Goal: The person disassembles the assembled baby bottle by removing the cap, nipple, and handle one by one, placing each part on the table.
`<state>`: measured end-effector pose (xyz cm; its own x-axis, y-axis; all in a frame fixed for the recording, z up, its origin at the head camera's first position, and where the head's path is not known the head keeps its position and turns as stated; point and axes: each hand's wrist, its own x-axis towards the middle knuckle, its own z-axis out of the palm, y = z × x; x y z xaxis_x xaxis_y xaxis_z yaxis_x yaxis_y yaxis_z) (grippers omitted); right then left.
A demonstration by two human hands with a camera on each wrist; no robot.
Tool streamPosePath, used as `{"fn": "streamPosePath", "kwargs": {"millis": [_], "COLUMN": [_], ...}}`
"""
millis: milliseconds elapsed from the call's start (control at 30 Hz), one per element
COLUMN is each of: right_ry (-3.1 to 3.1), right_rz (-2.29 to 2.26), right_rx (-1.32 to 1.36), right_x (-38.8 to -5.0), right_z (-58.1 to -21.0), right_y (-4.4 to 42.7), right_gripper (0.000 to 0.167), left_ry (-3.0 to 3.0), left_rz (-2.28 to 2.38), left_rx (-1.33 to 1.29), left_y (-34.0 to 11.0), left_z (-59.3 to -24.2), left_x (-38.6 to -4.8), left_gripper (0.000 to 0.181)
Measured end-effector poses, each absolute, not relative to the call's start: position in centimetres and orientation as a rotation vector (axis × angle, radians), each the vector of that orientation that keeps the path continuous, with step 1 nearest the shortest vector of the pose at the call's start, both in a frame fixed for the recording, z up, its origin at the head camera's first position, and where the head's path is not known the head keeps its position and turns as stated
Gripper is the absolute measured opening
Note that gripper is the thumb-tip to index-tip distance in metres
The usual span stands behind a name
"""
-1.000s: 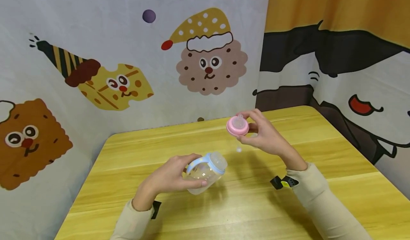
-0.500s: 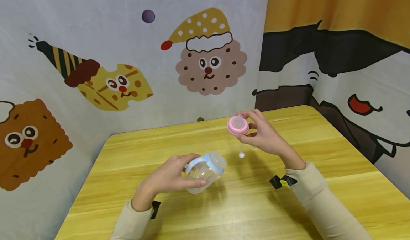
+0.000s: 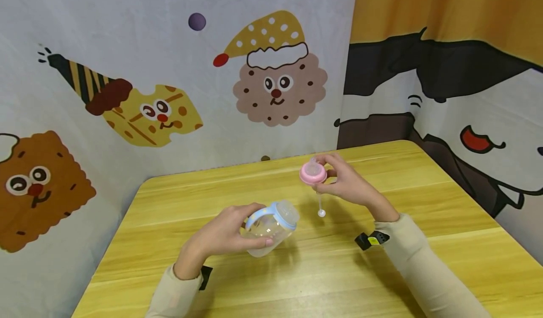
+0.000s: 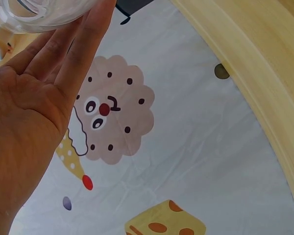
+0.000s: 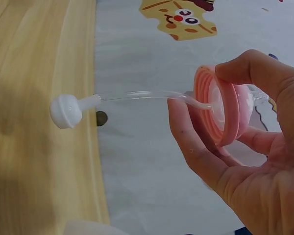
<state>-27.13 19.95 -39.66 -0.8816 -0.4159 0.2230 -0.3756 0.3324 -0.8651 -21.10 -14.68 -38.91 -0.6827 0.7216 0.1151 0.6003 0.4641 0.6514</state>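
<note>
My left hand (image 3: 231, 233) grips a clear baby bottle (image 3: 271, 235) that tilts to the right above the table. A light blue handle ring (image 3: 285, 216) circles its neck, and its mouth has no cap on it. Up and to the right, my right hand (image 3: 349, 181) pinches a pink bottle cap (image 3: 312, 173) with a clear nipple by its rim. From the cap's threaded underside a clear straw (image 5: 142, 95) runs to a white weighted ball (image 5: 66, 111). Cap and bottle are apart. In the left wrist view only the bottle's base end (image 4: 44, 17) shows.
A wood-grain table (image 3: 169, 205) lies beneath both hands. Behind it hangs a white cloth (image 3: 169, 35) with cartoon prints, and a second printed curtain (image 3: 449, 7) stands on the right.
My right hand has lowered slightly with the pink cap, which now stands more level, and the straw's ball hangs lower. The left hand and bottle have barely moved.
</note>
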Motion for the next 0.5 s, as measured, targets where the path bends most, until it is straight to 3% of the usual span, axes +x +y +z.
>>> {"fn": "streamPosePath", "kwargs": {"millis": [500], "right_ry": [2.418], "right_rz": [-1.530], "right_rx": [-0.701], "right_x": [-28.0], "right_z": [-41.5], "right_y": [20.2], "right_gripper": [0.059], "left_ry": [2.514], "left_rz": [1.026], "left_rx": [1.155], "left_y": [-14.7], "left_z": [-39.0], "left_x": [-21.2], "left_gripper": [0.060]}}
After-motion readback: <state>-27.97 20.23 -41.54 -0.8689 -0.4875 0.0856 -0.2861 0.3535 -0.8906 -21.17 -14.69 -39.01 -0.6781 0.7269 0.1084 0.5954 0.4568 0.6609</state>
